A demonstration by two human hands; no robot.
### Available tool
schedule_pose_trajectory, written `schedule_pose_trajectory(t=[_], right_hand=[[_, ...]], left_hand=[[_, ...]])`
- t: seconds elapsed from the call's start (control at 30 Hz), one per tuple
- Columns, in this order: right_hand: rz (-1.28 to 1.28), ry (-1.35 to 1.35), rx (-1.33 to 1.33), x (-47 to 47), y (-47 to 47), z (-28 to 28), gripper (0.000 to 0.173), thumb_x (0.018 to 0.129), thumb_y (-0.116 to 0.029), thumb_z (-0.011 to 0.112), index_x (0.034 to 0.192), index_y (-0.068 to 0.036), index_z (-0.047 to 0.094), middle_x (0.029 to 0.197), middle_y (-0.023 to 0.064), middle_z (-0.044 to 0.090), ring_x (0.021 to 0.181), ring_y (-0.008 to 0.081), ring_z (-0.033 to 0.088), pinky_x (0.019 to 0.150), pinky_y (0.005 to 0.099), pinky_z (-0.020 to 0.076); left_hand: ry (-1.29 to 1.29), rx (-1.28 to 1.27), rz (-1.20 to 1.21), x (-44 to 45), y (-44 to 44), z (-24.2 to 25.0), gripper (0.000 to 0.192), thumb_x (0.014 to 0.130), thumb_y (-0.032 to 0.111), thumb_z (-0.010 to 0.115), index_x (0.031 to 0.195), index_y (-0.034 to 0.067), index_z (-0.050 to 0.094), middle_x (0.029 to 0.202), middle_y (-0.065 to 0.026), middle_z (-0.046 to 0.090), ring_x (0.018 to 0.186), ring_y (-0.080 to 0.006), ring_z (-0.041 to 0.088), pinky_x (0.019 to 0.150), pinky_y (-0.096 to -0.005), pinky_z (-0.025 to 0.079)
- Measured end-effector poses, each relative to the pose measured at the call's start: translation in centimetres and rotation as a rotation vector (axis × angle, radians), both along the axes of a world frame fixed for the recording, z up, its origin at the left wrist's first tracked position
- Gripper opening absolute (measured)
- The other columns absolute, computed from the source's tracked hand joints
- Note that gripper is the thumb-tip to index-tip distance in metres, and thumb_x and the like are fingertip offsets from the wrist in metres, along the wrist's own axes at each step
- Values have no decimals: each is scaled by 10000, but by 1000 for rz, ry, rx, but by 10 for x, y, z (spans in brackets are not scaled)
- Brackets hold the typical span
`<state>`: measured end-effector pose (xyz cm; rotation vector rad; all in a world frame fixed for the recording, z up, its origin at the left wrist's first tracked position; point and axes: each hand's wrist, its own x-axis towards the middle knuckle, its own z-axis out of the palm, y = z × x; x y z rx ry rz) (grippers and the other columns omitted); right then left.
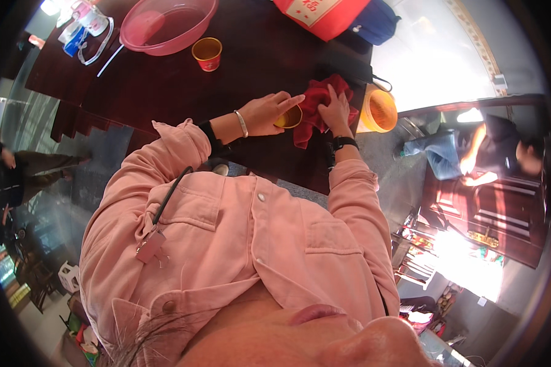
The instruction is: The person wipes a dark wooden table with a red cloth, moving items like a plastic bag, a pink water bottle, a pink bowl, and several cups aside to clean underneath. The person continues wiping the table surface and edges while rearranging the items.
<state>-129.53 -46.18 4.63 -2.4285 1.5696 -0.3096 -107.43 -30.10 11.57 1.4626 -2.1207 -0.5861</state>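
My left hand (266, 112) holds a small paper cup (288, 118) with a gold-coloured inside, tipped over so its mouth faces right. Its index finger reaches across the rim towards a crumpled red cloth (310, 110). My right hand (336, 110) grips that cloth from above, fingers partly spread over its folds. The cloth lies on the dark wooden table (252, 78) near its right edge, touching or almost touching the cup. Another red paper cup (207, 59), gold inside, stands upright farther back.
A pink translucent basin (165, 27) stands at the back left beside a white-and-blue item with a strap (89, 34). A red bag (319, 18) and a dark blue bag (374, 23) are at the back right. Beside the table's right edge is a yellow bin (377, 112). People (473, 147) are on both sides.
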Motion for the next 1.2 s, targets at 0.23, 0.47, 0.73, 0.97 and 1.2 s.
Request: schedule_pose_trajectory(t=[0.23, 0.47, 0.73, 0.97, 1.2], right_hand=[[430, -90, 23, 32, 137, 1, 789, 731, -296, 705, 1446, -191, 387, 1423, 304, 337, 1313, 458, 340, 1107, 516, 272], [135, 52, -95, 7, 98, -8, 782, 775, -335, 682, 1462, -165, 350, 1418, 331, 321, 1327, 460, 326, 1114, 532, 257], [39, 11, -222, 152, -50, -27, 742, 758, -445, 661, 1411, -167, 442, 1342, 303, 427, 1268, 446, 403, 1065, 488, 328], [559, -139, -65, 241, -20, -17, 673, 698, -350, 697, 1331, -184, 542, 1281, 271, 490, 1207, 413, 464, 1036, 500, 359], [675, -102, 0, 101, 101, 5, 745, 694, -242, 702, 1396, -169, 461, 1395, 277, 392, 1299, 436, 372, 1096, 505, 293]], left_hand=[[55, -52, 169, 77, 37, 15, 955, 684, 152, 786, 1492, 148, 277, 1250, -130, 487, 1149, -312, 518, 957, -385, 459], [-85, -15, 425, 132, 80, 20, 968, 675, 137, 796, 1493, 207, 284, 1294, -98, 459, 1113, -309, 557, 876, -374, 518], [-39, -25, 463, 150, 100, 4, 964, 668, 155, 801, 1485, 188, 290, 1268, -106, 468, 1093, -307, 557, 842, -369, 529], [49, 10, 502, 153, 109, -4, 989, 669, 185, 811, 1495, 197, 266, 1335, -121, 437, 1157, -334, 527, 881, -386, 516], [207, -68, 463, 164, 118, -26, 974, 700, 227, 803, 1502, 178, 252, 1346, -141, 470, 1204, -332, 508, 969, -389, 467]])
